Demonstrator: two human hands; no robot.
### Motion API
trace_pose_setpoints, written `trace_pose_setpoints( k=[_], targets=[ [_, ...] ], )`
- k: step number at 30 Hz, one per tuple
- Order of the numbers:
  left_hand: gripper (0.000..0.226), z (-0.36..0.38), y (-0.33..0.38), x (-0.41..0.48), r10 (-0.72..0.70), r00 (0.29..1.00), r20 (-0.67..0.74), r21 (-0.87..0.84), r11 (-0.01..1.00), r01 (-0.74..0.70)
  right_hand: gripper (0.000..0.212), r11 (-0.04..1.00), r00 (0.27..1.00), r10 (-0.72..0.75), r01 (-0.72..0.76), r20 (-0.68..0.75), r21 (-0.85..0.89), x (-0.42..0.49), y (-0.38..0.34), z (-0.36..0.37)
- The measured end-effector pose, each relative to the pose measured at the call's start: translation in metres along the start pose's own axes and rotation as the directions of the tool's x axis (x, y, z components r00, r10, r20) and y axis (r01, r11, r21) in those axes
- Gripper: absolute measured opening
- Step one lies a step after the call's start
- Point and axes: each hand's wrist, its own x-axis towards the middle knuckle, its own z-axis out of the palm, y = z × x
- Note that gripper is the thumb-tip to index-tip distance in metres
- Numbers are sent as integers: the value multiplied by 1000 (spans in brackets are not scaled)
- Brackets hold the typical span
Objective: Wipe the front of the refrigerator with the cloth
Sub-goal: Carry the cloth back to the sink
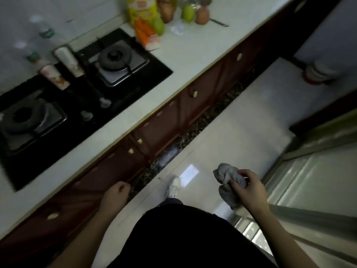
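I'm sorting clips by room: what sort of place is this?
Most likely a home kitchen: a two-burner gas hob set in a white counter, red-brown cabinets below it, and a refrigerator on the right.

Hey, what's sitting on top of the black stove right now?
On the black stove: a near burner, a far burner, two knobs, and two pale cylinders lying near its back edge. No pot. Their labels are blurred; the glass beneath them is covered.
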Motion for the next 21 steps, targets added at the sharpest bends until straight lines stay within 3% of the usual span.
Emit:
trace_pose_setpoints(
  k=[5, 11, 17, 21],
  targets=[
    [18, 41, 121, 66, 184, 931, 315, 207, 944, -256, 33, 985, 960, 169, -157, -223, 71, 6, 6, -37],
    [20, 91, 250, 105, 312, 789, 530, 404, 725, -558, 37, 915, 829, 401, -345, -388, 209, -3, 35, -60],
    [21, 125, 337, 125, 365, 767, 528, 423, 670, -610, 36, 862, 767, 503, -416, -399, 289, 27, 66, -68],
    [18, 131, 375, 135, 361, 826, 432, 422, 729, -539, 37, 872, 803, 479, -391, -355, 293, 87, 81, -91]
  ],
)
